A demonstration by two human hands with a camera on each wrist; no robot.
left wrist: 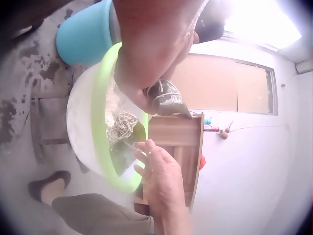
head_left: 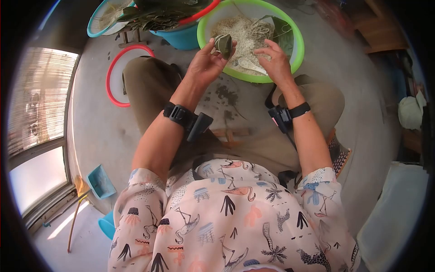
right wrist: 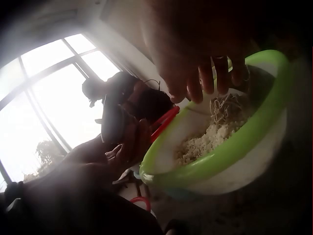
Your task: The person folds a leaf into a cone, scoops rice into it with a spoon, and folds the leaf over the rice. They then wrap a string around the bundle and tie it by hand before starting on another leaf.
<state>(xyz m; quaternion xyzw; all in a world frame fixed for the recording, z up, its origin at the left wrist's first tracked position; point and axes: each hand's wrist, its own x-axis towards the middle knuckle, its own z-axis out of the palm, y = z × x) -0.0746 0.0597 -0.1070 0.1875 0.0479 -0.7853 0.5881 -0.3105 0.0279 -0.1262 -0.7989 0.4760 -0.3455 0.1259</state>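
A leaf-wrapped rice dumpling (head_left: 223, 46), dark green and bound with white string, is gripped by my left hand (head_left: 209, 63) near the basin's left rim. My right hand (head_left: 277, 64) hovers over the basin with its fingers bent. A thin strand of string (left wrist: 135, 145) shows at its fingertips in the left wrist view, pinched there, near a tangled bundle of string (left wrist: 124, 126). Below lie loose white rice (head_left: 233, 28) and a white spoon (head_left: 251, 65), inside the green-rimmed basin (head_left: 297, 54). Green leaves (head_left: 282, 31) rest at the basin's right side.
To the left of the basin, a blue bucket (head_left: 179, 41) stands beneath a heap of long leaves (head_left: 165, 17). A red-rimmed basin (head_left: 110, 84) is on the floor beside the left knee. A blue dustpan (head_left: 101, 182) and wooden furniture (head_left: 376, 27) lie farther out.
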